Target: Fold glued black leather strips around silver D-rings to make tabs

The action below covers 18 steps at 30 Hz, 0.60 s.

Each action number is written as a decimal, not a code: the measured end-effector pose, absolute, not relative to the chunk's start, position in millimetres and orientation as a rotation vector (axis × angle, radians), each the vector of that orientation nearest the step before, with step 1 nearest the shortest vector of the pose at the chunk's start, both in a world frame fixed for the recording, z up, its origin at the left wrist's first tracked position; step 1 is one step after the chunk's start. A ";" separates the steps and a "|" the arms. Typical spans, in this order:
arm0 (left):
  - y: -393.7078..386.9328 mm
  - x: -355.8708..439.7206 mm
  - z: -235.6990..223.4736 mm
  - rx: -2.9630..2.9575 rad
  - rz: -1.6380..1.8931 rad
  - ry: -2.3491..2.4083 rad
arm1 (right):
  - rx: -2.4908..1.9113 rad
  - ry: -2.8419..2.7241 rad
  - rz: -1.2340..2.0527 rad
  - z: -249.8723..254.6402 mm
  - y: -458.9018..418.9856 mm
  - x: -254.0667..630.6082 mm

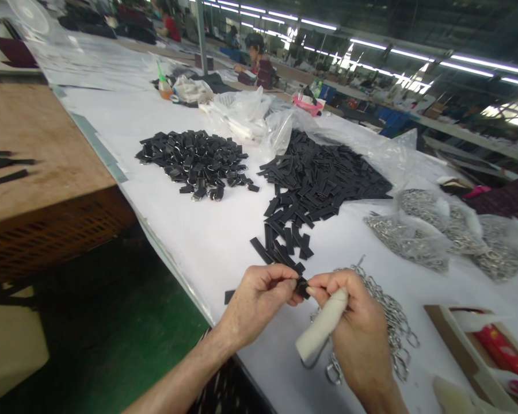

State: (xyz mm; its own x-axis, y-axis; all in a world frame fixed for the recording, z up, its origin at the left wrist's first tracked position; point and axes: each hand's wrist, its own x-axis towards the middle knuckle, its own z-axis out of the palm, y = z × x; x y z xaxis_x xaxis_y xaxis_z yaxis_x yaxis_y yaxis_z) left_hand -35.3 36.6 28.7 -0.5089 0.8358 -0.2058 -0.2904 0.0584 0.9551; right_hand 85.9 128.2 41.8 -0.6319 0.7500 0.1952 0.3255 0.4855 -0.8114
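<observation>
One strip [302, 288] is pinched by left hand [256, 299] and right hand [360, 322] fingers, seemingly for control; cream tube [322, 325], right hand; rings [392, 310], near right, apparently for reach.

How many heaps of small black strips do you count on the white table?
2. The heap of ringed strips is on the left; the heap of plain strips is to its right, in front of the clear plastic, which might hide more.

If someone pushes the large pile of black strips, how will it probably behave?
The pile of black strips would probably spread apart, because its pieces lie loose. They seem unlikely to roll, since they look flat. Each piece is probably light, being small and thin.
</observation>
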 end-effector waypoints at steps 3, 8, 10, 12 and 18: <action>36.8 -34.3 29.0 0.600 1.594 1.469 | -0.912 -2.197 1.046 43.4 128.3 86.0; 35.7 -33.0 28.3 0.690 1.554 1.549 | -0.883 -2.295 0.969 44.0 130.0 86.6; 34.7 -32.0 29.9 0.752 1.533 1.593 | -0.861 -2.320 0.938 44.8 130.4 86.3; 33.7 -30.3 32.8 0.795 1.528 1.632 | -0.835 -2.330 0.900 46.4 130.4 85.5; 33.8 -21.2 36.5 0.754 1.518 1.665 | -0.785 -2.366 0.747 51.2 128.8 82.9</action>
State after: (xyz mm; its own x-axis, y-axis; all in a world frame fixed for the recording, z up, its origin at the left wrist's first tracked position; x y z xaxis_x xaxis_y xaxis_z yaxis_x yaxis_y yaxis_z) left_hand -21.2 33.8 36.5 -0.5476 0.8255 -0.1365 -0.0599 0.1240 0.9905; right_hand 82.9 128.8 51.2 -0.6887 0.6572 0.3062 0.3623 0.6777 -0.6399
